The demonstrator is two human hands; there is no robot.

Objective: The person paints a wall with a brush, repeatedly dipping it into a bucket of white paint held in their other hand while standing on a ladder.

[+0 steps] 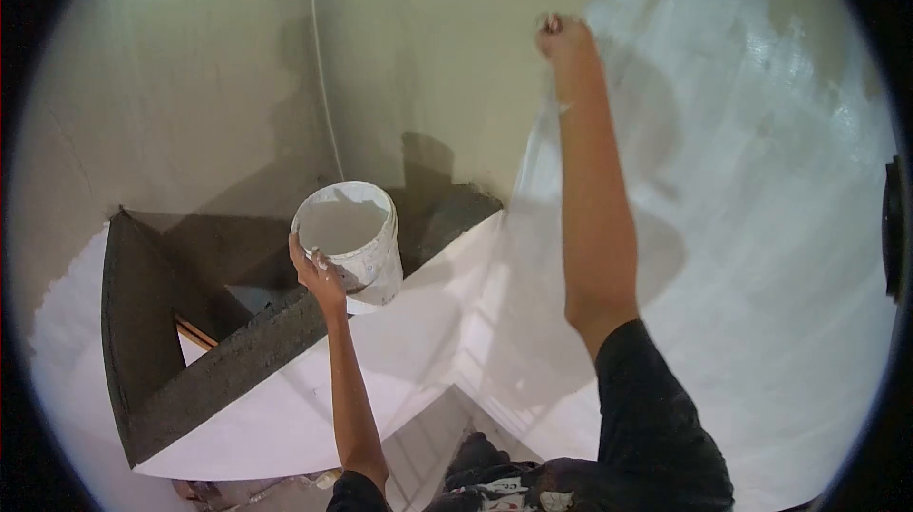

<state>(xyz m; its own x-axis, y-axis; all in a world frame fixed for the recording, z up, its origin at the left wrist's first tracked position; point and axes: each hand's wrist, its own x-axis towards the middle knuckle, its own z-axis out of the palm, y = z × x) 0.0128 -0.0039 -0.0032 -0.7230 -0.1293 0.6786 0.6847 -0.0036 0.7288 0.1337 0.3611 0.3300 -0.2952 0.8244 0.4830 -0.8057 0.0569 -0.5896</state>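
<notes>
A white bucket [382,270] with smears on its outside stands tilted at the edge of a dark grey ledge. My left hand [319,274] grips its near left side, fingers over the rim and spotted with white. Inside the bucket the surface looks pale; how full it is I cannot tell. My right hand [563,35] is raised high against the beige wall [456,46], closed, beside the ragged edge of a wet white coating [751,132]. Whatever it holds, if anything, is hidden by the fingers and blurred.
The rough grey ledge [228,360] surrounds a triangular opening at left, with a wooden strip [196,333] inside. A thin pale line [323,65] runs up the wall corner. Below the white-faced ledge, tiled floor [428,436] shows. A dark object [892,227] sits at far right.
</notes>
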